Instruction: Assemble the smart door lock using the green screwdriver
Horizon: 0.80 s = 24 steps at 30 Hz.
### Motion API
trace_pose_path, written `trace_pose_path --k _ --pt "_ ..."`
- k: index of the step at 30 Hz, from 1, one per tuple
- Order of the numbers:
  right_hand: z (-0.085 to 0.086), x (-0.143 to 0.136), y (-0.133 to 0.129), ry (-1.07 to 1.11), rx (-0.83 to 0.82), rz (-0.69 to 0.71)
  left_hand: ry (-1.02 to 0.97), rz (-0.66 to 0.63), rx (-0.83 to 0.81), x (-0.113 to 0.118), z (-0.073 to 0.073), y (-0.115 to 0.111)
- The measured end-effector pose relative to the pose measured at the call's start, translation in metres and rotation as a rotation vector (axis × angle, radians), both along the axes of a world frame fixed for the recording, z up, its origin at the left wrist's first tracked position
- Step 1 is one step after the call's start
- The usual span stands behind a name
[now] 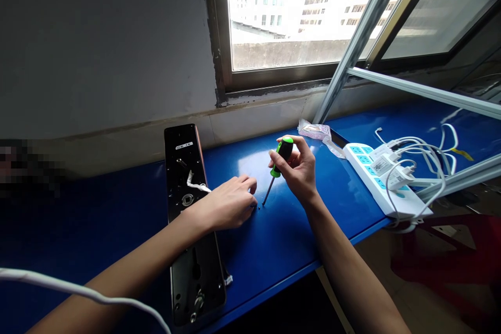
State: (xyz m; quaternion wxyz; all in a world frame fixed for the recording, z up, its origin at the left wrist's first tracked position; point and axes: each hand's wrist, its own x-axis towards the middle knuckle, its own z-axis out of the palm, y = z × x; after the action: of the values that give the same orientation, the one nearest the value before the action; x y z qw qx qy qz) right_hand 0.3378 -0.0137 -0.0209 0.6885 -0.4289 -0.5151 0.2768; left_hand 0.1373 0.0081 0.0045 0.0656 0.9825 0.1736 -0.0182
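My right hand (299, 169) grips a green and black screwdriver (282, 156), its shaft slanting down so the tip meets the blue tabletop. Right beside that tip lie tiny dark screws (259, 207). My left hand (230, 201) is at these screws with its fingers curled together; whatever is between the fingertips is hidden. Under my left forearm lies a long black panel (183, 172), which looks like the back of a door lock. It carries a white label (184, 146), metal posts and a white cable (195, 183). The forearm covers its middle.
A white power strip (376, 177) with plugged-in adapters and tangled white cords (426, 151) is on the right. Near the wall lies a clear plastic bag (314, 129). Metal frame bars (352, 52) cross in front of the window. A white cable (78, 288) loops at lower left.
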Motion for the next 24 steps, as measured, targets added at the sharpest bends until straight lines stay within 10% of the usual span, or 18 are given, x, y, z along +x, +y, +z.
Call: trace_pose_path --k 5,16,24 --pt "0.014 -0.001 0.002 -0.002 0.026 -0.027 -0.043 0.083 0.041 0.0 0.002 -0.002" --pt "0.107 -0.043 0.036 -0.106 0.318 0.012 -0.519 0.291 -0.022 -0.037 0.029 0.006" --pt "0.119 -0.091 0.056 -0.235 0.363 0.09 -0.676 0.404 -0.093 -0.081 0.035 0.005"
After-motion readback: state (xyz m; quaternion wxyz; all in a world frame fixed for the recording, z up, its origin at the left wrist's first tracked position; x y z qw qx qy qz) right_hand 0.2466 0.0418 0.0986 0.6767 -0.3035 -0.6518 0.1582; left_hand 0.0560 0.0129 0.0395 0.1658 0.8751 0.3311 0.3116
